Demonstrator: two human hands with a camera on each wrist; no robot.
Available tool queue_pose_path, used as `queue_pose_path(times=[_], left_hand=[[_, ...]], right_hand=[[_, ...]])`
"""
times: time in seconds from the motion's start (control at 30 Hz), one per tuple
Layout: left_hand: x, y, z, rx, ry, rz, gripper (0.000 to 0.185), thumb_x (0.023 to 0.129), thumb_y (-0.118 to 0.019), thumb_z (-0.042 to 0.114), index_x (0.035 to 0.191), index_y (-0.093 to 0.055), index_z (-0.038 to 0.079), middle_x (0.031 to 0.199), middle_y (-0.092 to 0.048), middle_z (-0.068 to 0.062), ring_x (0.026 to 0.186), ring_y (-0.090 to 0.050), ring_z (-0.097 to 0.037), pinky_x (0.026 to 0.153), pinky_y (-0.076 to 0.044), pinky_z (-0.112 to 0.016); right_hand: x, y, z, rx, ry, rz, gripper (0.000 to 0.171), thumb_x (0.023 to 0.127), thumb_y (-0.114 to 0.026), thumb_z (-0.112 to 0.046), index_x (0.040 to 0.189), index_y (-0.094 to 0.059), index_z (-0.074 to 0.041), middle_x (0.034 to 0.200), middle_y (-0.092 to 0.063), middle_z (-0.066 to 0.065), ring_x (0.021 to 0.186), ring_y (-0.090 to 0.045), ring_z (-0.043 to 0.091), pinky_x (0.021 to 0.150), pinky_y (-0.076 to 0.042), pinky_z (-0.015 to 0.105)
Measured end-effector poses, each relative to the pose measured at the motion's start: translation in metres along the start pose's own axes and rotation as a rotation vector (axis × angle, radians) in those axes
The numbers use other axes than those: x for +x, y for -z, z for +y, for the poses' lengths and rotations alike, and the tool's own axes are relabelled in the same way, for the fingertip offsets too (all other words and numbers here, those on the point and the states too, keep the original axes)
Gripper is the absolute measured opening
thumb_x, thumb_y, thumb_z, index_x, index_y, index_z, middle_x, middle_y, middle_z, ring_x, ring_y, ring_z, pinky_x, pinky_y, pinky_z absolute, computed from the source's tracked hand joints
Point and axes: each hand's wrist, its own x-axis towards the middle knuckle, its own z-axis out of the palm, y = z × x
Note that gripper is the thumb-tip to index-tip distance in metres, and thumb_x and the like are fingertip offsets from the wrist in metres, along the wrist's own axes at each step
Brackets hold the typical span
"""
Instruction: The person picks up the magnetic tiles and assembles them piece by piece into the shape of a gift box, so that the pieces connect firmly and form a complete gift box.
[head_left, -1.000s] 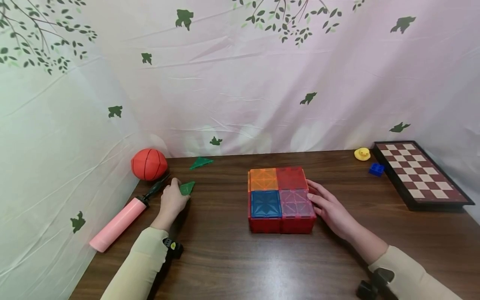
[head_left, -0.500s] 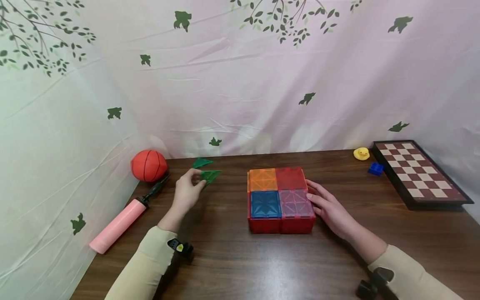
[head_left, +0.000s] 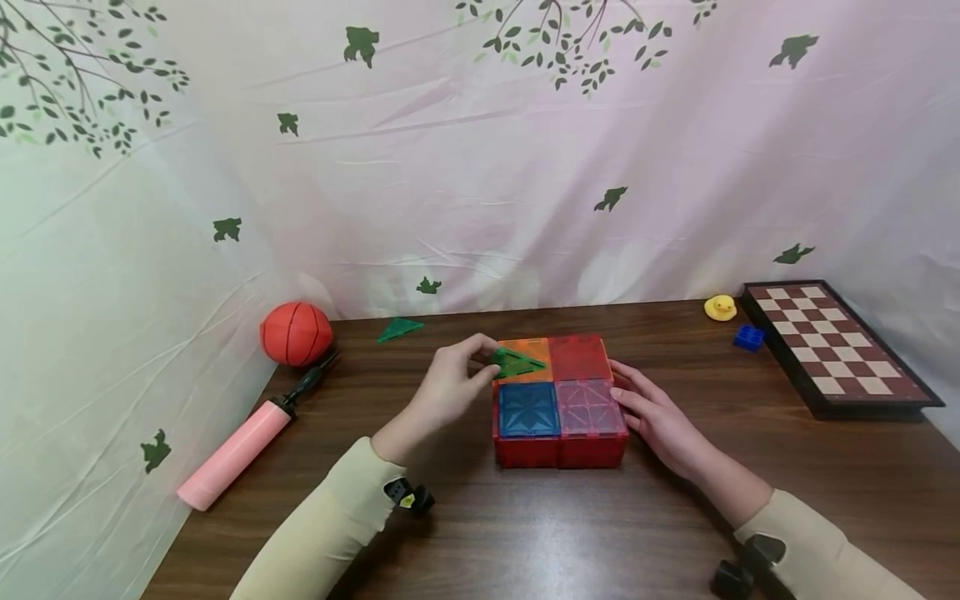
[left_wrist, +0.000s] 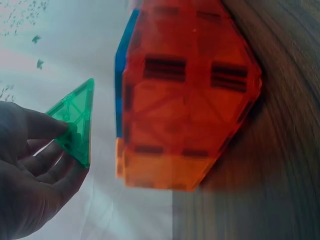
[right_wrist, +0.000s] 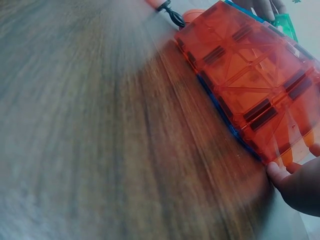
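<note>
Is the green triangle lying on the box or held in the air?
Held: the left hand pinches the triangle above the box.

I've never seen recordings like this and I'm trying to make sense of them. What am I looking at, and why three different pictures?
No machine: a person works with bare hands, wearing three cameras. The wide picture comes from the head, the two close ones from the wrists. The left hand pinches a green triangle tile over a box of coloured tiles, which the right hand touches. On the wooden table also lie a second green triangle, a ball, a pink pump, a duck, a blue brick and a chessboard.
</note>
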Motion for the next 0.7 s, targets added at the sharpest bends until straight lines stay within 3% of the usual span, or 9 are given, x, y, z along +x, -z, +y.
queue_pose_path(times=[0.3, 0.7], left_hand=[[0.006, -0.015, -0.005, 0.04, -0.046, -0.073, 0.016, 0.095, -0.068, -0.001, 0.11, -0.069, 0.005, 0.104, -0.072, -0.008, 0.095, -0.066, -0.021, 0.085, -0.057, -0.037], [0.008, -0.02, -0.008, 0.037, -0.063, -0.113, 0.016, 0.096, -0.069, 0.001, 0.11, -0.068, 0.007, 0.107, -0.072, -0.006, 0.099, -0.066, -0.018, 0.089, -0.056, -0.037]], right_hand=[[0.001, -0.001, -0.001, 0.007, -0.003, -0.012, 0.064, 0.11, -0.042, -0.031, 0.165, -0.013, -0.016, 0.167, -0.012, 0.018, 0.143, -0.029, 0.036, 0.098, -0.047, 0.024], [0.002, 0.0, 0.0, -0.002, -0.01, 0.003, 0.064, 0.11, -0.042, -0.032, 0.165, -0.013, -0.016, 0.166, -0.014, 0.019, 0.139, -0.035, 0.031, 0.098, -0.047, 0.023]])
